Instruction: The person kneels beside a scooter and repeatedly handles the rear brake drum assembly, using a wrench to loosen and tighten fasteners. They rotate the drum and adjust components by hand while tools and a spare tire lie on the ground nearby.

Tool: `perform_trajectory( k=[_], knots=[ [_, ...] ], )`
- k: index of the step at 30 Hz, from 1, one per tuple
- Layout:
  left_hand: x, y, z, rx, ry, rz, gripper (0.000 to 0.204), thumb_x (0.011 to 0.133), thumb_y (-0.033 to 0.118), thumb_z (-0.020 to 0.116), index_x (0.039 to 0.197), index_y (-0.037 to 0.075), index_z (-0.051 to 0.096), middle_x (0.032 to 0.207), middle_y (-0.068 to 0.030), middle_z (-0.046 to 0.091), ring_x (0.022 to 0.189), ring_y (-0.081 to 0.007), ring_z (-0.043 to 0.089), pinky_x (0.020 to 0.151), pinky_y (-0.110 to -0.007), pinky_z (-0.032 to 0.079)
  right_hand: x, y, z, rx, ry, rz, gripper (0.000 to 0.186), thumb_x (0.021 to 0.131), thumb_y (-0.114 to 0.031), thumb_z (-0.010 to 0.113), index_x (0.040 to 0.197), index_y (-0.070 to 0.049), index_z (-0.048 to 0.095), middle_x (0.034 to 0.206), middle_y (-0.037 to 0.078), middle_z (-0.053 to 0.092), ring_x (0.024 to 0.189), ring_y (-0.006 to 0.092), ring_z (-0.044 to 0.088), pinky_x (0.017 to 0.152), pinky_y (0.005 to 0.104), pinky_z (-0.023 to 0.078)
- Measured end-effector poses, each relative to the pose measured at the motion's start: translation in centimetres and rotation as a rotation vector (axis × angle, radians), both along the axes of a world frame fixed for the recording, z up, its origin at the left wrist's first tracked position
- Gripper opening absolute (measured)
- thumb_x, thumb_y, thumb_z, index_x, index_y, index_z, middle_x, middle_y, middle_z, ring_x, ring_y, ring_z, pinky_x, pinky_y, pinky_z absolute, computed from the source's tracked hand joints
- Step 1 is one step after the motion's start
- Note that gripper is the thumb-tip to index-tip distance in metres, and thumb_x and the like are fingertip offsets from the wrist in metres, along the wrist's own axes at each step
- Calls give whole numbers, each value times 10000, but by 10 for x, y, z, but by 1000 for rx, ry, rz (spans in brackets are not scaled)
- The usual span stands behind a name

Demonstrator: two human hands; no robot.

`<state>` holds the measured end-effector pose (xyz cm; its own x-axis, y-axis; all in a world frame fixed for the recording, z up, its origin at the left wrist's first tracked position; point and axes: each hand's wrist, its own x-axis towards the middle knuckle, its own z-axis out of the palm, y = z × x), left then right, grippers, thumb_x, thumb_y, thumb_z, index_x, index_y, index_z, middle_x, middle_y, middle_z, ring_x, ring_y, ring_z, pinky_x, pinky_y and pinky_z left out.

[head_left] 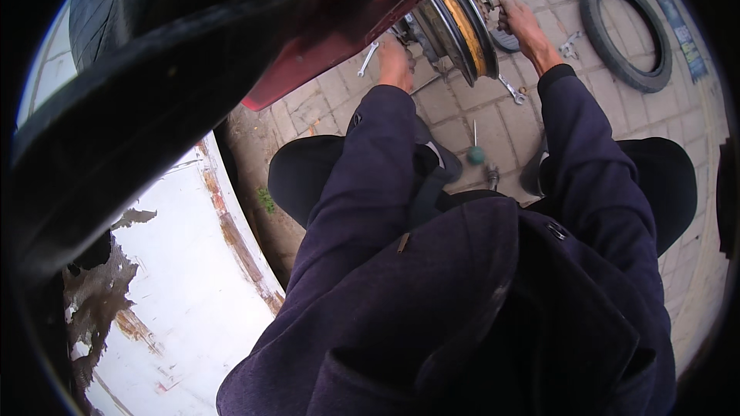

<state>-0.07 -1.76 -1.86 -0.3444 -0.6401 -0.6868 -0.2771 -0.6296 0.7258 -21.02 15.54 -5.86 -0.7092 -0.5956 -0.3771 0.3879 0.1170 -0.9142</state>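
Note:
A bare wheel rim (pixel 462 35) with a yellow-orange band around it stands under a red body panel (pixel 339 50). My left hand (pixel 395 65) reaches to the hub on its left side; the panel and the hand's own back hide most of the fingers. An open-ended wrench (pixel 368 59) is just left of that hand. On the rim's right side my right hand (pixel 522 25) has its fingers curled at the axle end, closed on a small part I cannot make out. Another wrench (pixel 512 89) lies on the paving below the rim.
A black tyre (pixel 592 27) lies on the paving at the right, with small metal parts (pixel 570 45) beside it and a blue wrapper (pixel 682 38) beyond. Between my feet are a green-handled screwdriver (pixel 475 155) and a metal piece (pixel 492 176). A worn white panel (pixel 177 285) stands at the left.

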Motion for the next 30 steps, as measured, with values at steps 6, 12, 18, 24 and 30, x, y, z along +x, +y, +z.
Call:
perform_trajectory(
  k=[6,12,18,24,30],
  knots=[
    [-5,17,3,-50,47,53,297,999,355,331,748,201,368,576,51,286,445,-100,256,423,-282,165,-7,-1,-4,-11,3,-16,373,1036,-440,500,834,-127,519,673,-73,379,605,75,367,565,262,332],
    [-2,21,-12,145,44,31,311,1007,408,343,787,188,355,558,31,285,418,-117,270,406,-295,159,-9,-3,-9,67,167,11,407,1037,-411,474,816,-72,521,703,-28,433,652,114,390,585,307,337],
    [-8,21,-11,146,-6,42,364,1007,400,341,709,191,342,561,45,268,437,-102,246,416,-281,140,-11,6,-11,53,227,24,445,1037,-415,465,854,-18,549,714,-8,442,690,132,390,622,336,351],
    [-10,13,-16,63,15,23,351,1011,408,352,720,212,370,561,55,294,431,-95,257,414,-273,137,-15,4,-12,32,216,-16,385,1045,-404,495,873,-68,577,695,-45,408,633,92,373,571,294,338],
    [-1,9,-25,-66,-5,-88,337,995,361,300,709,193,361,538,40,308,397,-112,281,398,-282,172,-15,-5,-8,169,402,3,431,1046,-401,477,921,-1,572,752,9,494,760,141,437,702,338,399]
  ],
)
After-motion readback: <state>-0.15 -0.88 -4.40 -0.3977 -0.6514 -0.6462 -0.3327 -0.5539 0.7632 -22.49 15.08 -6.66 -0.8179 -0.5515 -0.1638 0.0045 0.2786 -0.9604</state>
